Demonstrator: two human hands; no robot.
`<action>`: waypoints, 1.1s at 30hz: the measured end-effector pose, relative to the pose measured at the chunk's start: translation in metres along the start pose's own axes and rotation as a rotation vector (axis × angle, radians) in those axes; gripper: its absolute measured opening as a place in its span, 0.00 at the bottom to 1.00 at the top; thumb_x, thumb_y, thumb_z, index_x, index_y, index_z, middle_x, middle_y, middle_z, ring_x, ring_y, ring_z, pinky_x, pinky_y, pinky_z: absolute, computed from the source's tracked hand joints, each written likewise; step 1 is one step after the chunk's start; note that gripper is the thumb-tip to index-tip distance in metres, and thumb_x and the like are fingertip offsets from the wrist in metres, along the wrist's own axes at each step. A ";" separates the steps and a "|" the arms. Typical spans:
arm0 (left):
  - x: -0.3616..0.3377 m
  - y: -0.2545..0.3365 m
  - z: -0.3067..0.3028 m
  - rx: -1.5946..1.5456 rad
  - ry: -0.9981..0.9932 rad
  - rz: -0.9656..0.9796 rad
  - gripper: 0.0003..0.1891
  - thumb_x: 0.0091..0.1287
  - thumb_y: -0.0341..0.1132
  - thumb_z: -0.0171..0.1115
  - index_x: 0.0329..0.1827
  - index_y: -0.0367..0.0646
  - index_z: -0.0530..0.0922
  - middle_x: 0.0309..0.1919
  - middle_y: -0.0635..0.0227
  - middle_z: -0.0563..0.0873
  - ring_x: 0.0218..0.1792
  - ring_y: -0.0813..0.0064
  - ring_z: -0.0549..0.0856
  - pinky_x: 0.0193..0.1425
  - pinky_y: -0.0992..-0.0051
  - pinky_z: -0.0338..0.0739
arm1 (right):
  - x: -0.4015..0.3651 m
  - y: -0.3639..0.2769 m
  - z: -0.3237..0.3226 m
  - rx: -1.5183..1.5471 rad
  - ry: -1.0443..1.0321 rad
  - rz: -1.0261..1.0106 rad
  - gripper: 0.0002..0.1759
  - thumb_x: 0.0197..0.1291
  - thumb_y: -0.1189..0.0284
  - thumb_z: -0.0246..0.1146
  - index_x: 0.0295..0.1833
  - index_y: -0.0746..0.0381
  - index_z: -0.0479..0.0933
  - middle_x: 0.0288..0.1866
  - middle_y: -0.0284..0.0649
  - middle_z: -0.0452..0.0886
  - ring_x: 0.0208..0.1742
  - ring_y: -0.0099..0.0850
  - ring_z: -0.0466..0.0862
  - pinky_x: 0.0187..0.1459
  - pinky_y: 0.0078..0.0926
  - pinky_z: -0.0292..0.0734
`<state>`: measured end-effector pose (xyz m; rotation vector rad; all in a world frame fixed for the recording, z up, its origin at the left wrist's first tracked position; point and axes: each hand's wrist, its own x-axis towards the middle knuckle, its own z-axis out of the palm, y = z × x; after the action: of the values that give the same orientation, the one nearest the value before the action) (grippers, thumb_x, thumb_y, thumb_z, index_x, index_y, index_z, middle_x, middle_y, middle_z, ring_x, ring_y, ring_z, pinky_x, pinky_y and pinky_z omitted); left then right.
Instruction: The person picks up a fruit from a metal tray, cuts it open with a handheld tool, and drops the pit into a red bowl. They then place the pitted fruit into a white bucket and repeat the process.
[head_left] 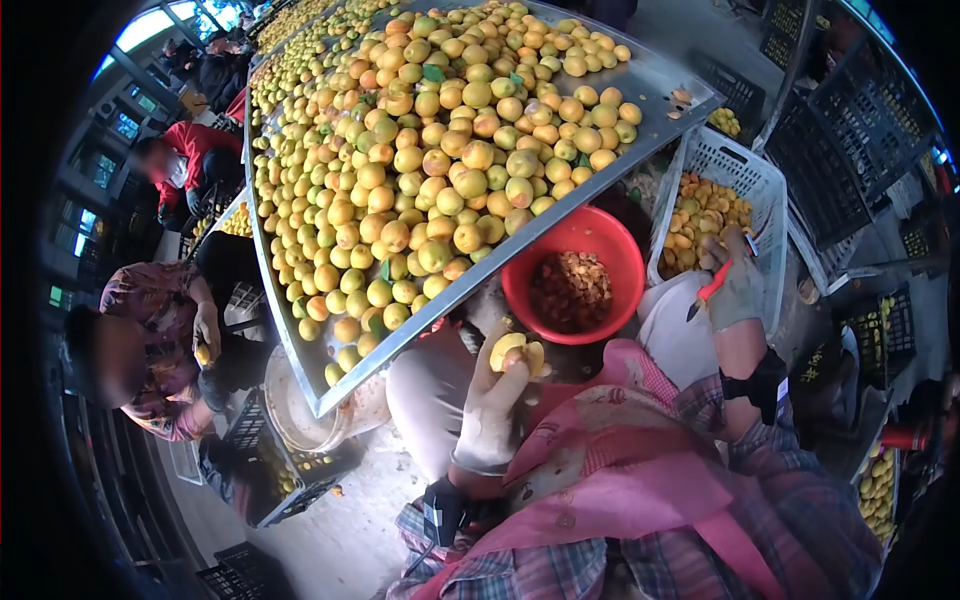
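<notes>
My left hand (492, 410), in a pale glove, holds a split yellow fruit (517, 352) between thumb and fingers, its cut halves spread apart. On the right, my right hand (735, 285), also gloved, grips a small red-handled tool (713, 283) with a dark tip pointing down. That hand is at the edge of a white crate (768, 185) holding cut fruit (700, 215). Between my hands, a red basin (638, 270) contains brown pits (575, 285). Beyond it, many yellow-orange fruits (420, 170) lie on a metal table.
The metal table's edge (470, 282) runs diagonally before me. A white bucket (300, 400) stands below its corner. A co-worker in a patterned top (155, 330) sits at left, another in red (200, 145) behind. Black crates (850, 130) are stacked at right.
</notes>
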<state>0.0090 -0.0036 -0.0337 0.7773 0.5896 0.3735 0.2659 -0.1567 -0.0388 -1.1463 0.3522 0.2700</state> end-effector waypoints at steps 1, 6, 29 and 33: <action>0.002 -0.003 -0.002 -0.001 -0.043 0.008 0.35 0.65 0.29 0.65 0.75 0.46 0.59 0.48 0.66 0.80 0.42 0.78 0.81 0.42 0.84 0.73 | 0.004 -0.002 -0.002 0.064 0.008 -0.020 0.12 0.64 0.58 0.64 0.43 0.55 0.77 0.26 0.30 0.77 0.20 0.19 0.73 0.20 0.18 0.64; 0.004 -0.010 -0.003 -0.069 -0.119 -0.078 0.34 0.62 0.24 0.62 0.73 0.45 0.60 0.50 0.62 0.79 0.37 0.76 0.82 0.36 0.84 0.75 | -0.063 -0.003 0.021 -0.076 -0.395 -0.007 0.11 0.65 0.62 0.62 0.41 0.58 0.78 0.23 0.29 0.73 0.21 0.22 0.75 0.21 0.21 0.70; -0.006 -0.013 -0.012 -0.259 -0.401 -0.183 0.34 0.61 0.29 0.70 0.69 0.46 0.63 0.53 0.59 0.79 0.37 0.76 0.84 0.34 0.85 0.77 | -0.147 0.000 0.078 0.133 -0.695 0.118 0.10 0.68 0.69 0.59 0.46 0.64 0.79 0.20 0.28 0.67 0.18 0.19 0.68 0.20 0.19 0.61; -0.011 -0.002 0.000 0.040 -0.254 -0.145 0.31 0.61 0.29 0.68 0.67 0.44 0.66 0.47 0.67 0.81 0.34 0.81 0.82 0.33 0.86 0.74 | -0.151 0.004 0.076 0.104 -0.762 -0.065 0.09 0.68 0.73 0.56 0.47 0.65 0.79 0.22 0.30 0.69 0.22 0.19 0.71 0.25 0.18 0.65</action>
<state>0.0012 -0.0108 -0.0314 0.8007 0.4123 0.1268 0.1366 -0.0890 0.0468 -0.8736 -0.3399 0.5957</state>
